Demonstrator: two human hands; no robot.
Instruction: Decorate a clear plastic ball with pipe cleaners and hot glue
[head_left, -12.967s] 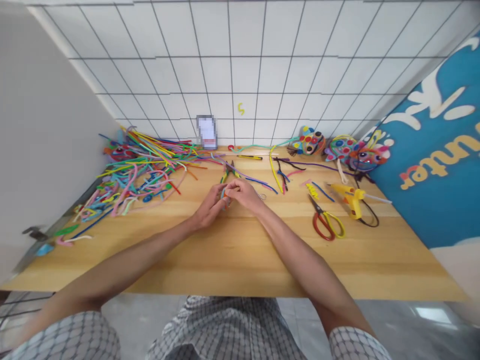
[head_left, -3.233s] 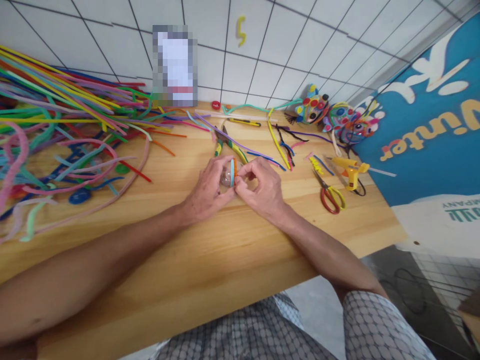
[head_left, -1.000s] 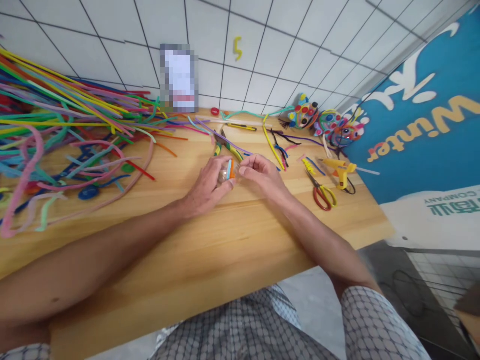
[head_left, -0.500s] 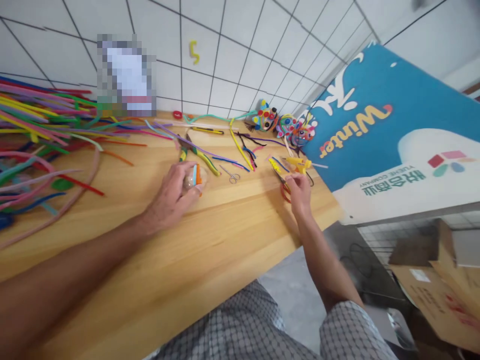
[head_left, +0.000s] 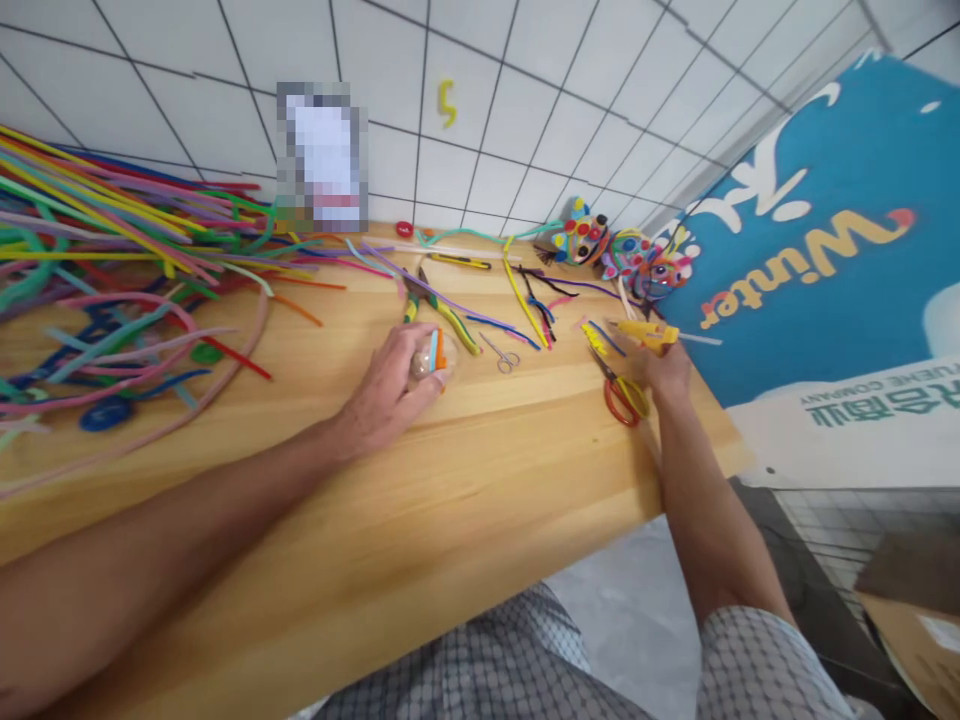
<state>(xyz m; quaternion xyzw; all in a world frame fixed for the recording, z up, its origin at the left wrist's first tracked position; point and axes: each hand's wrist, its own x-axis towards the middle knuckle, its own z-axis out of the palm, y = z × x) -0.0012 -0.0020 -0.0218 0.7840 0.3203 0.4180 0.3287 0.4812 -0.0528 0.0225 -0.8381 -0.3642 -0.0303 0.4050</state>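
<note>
My left hand (head_left: pixel 397 390) is closed round a clear, rounded piece (head_left: pixel 422 366) with light-blue and orange fuzzy strips (head_left: pixel 437 350) across it, resting at the tabletop; its far side is partly hidden. At the right, my right hand (head_left: pixel 666 372) has its fingers round the handle end of a yellow hot glue gun (head_left: pixel 643 333), a white glue stick (head_left: pixel 701 340) poking out of its back. The hand is a little blurred. Just left of it lie scissors (head_left: pixel 621 395) with red and yellowish handles, beside short yellow pieces (head_left: pixel 594 336).
Pliers (head_left: pixel 442 310), small scissors (head_left: pixel 502 355) and a yellow cutter (head_left: pixel 461 262) lie on the wooden table (head_left: pixel 420 520). Pipe cleaners (head_left: pixel 135 240) heap up at the left. Decorated fish-like figures (head_left: pixel 581 238) stand by the tiled wall. A blue banner (head_left: pixel 825 250) borders the right.
My right hand has moved off the scissors to the glue gun, uncovering the scissors' handles. The left hand keeps its hold. The view has turned left, so things sit farther right.
</note>
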